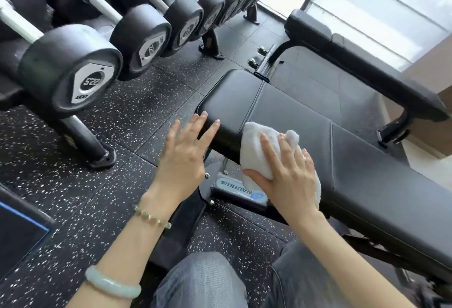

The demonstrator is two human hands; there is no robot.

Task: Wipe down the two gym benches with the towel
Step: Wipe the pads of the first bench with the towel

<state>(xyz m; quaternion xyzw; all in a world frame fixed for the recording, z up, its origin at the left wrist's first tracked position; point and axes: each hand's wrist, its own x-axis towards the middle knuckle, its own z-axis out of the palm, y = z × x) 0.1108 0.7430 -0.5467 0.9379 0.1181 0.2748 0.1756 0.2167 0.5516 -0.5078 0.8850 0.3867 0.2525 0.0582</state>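
A black padded gym bench (288, 109) runs from the centre to the lower right. My right hand (288, 173) presses a bunched white towel (256, 146) against the bench's near side edge. My left hand (186, 151) is open with fingers spread, its fingertips touching the side of the bench near its end. A second black bench (342, 48) stands behind the first, by the window.
A rack of black dumbbells (73, 73) lines the left side, its feet on the speckled rubber floor (137, 117). The bench's frame with a brand plate (241, 190) lies below the towel. My knees (203, 280) are at the bottom. A bright window (381, 4) fills the top right.
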